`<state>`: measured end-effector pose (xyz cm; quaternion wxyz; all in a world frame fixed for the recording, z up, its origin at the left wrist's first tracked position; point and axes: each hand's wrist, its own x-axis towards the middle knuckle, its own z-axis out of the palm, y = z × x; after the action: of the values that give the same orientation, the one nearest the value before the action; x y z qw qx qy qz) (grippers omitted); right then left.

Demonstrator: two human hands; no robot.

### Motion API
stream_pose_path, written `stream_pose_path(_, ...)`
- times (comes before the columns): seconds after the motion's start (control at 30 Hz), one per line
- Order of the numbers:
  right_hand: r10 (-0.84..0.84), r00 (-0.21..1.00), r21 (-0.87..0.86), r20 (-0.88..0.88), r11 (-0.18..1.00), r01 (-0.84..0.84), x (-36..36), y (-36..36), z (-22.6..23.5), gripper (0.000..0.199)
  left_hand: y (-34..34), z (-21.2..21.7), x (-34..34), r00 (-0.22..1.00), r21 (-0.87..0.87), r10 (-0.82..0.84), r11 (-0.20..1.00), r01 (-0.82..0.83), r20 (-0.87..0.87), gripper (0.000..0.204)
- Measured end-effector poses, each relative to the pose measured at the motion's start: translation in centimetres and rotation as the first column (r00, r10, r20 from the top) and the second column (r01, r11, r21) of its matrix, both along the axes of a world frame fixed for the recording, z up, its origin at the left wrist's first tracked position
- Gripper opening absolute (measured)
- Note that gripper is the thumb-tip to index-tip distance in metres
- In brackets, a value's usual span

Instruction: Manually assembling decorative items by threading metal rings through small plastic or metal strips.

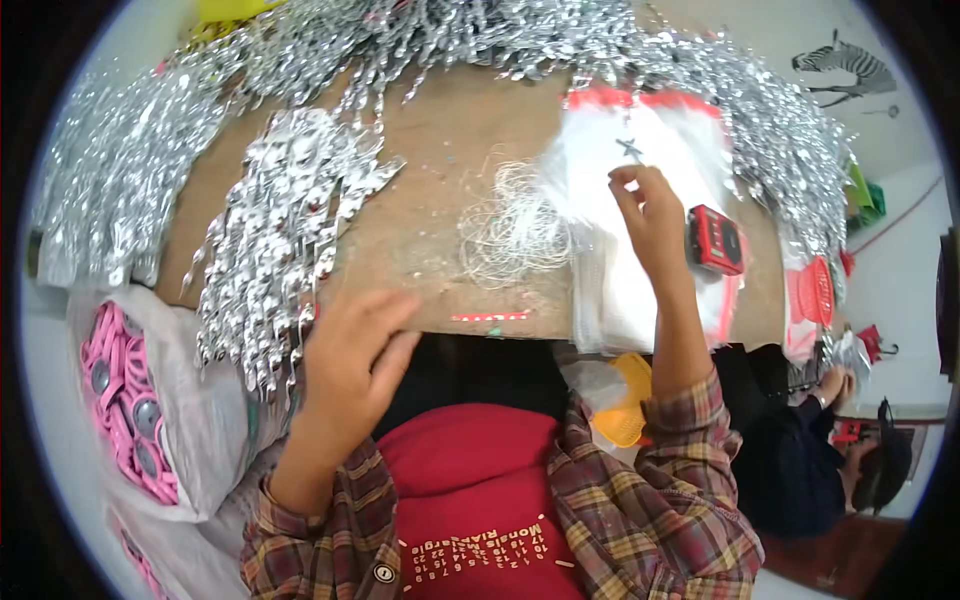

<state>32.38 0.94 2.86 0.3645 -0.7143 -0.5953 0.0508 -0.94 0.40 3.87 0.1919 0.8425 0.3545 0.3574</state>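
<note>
My left hand is over the table's near edge, fingers stretched and thumb apart, slightly blurred, with nothing visible in it. It is nearest to a hanging bunch of silver foil spiral strands. My right hand is above a stack of clear plastic bags with red edges, its fingers curled in a pinch. Whatever they hold, if anything, is too small to make out. Just beyond the fingertips shows a small grey cross-shaped piece. A tangle of thin white string lies left of the bags.
A red and black box-like device lies on the bags. Silver tinsel lines the table's far side. At left stands a white sack with pink pieces. A red basket is at right, with another person nearby.
</note>
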Motion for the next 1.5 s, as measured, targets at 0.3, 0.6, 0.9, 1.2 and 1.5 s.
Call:
stream_pose_path(0.3,-0.268,0.92,-0.011,0.287,0.959,0.283,13.8,9.3,-4.6,0.029,-1.6,-2.3,0.8,0.985,-0.223,-0.101,0.966,0.131,0.14,0.023)
stream_pose_path(0.6,-0.331,0.937,-0.08,0.115,0.937,0.34,19.3,12.1,-7.7,0.024,-2.0,-2.8,0.7,0.977,-0.361,-0.116,0.916,0.175,0.18,0.021)
stream_pose_path(0.9,0.122,0.329,0.164,-0.937,0.981,0.104,7.1,-4.2,2.4,0.016,-0.6,-3.3,2.1,0.96,-0.489,-0.119,0.84,0.233,0.253,0.019)
stream_pose_path(1.2,0.186,0.262,-0.004,-0.947,0.809,-0.588,-5.1,-12.8,-1.2,0.008,1.9,-2.1,3.3,0.487,-0.635,0.411,0.423,0.646,0.77,0.059)
stream_pose_path(1.5,0.474,0.833,-0.195,-0.285,0.822,-0.535,-6.9,-9.5,-0.5,0.013,1.6,0.4,-1.2,0.305,-0.414,0.282,0.674,0.612,0.91,0.037)
